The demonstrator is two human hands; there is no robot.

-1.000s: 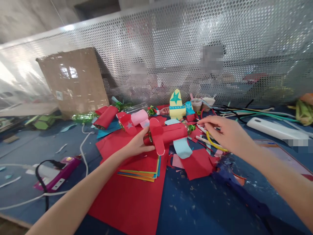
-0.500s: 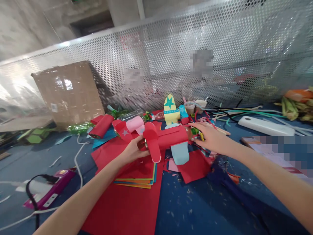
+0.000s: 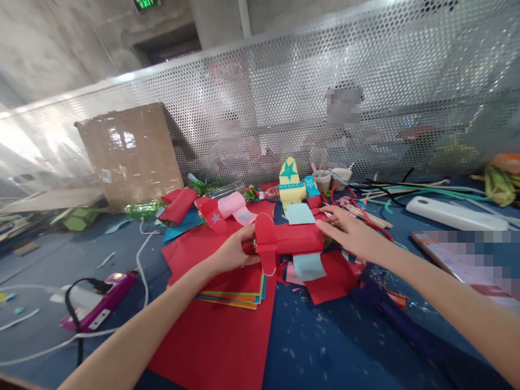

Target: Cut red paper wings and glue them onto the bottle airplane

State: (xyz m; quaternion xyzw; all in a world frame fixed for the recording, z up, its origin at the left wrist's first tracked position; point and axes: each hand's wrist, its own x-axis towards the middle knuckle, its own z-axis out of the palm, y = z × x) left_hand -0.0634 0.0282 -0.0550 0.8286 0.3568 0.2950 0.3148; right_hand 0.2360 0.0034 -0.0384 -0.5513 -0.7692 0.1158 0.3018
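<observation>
A toy plane (image 3: 298,239) made from a bottle wrapped in red paper lies level between my hands. It has light blue paper wings (image 3: 309,267) on both sides and red tail pieces (image 3: 266,238) at its left end. My left hand (image 3: 238,249) is closed around the tail end of the bottle. At the nose end, my right hand (image 3: 343,227) has its thumb and fingers around the bottle's neck, which they mostly hide. Beneath the plane are a stack of coloured sheets (image 3: 231,300) and a large red sheet (image 3: 219,346).
Behind stand a yellow paper-covered toy (image 3: 290,187) and red-wrapped bottles (image 3: 179,206). A purple power strip (image 3: 101,303) with cables lies left. On the right are a dark blue glue gun (image 3: 385,309), a white tool (image 3: 455,213) and a phone (image 3: 447,254). A perforated metal screen (image 3: 276,108) closes the back.
The plane has rolled in my hands, so both light blue wings now show more fully. My right fingers have shifted over the nose, covering the green cap. The whole view has swung slightly.
</observation>
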